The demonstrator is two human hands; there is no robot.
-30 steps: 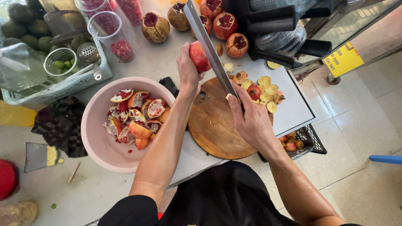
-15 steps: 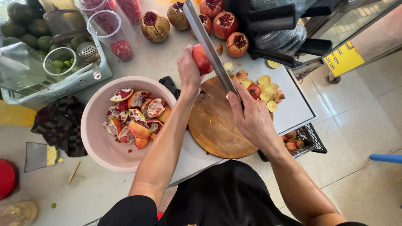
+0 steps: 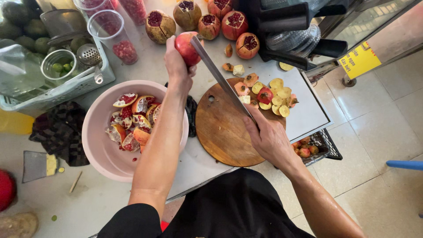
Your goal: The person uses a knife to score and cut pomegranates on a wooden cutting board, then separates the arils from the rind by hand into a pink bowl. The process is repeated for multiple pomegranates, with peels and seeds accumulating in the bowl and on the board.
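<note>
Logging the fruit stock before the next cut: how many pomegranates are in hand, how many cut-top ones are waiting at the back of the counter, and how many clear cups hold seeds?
Pomegranate held in the left hand: 1
Cut-top pomegranates at the back: 5
Clear cups with seeds: 3
Total: 9
</note>
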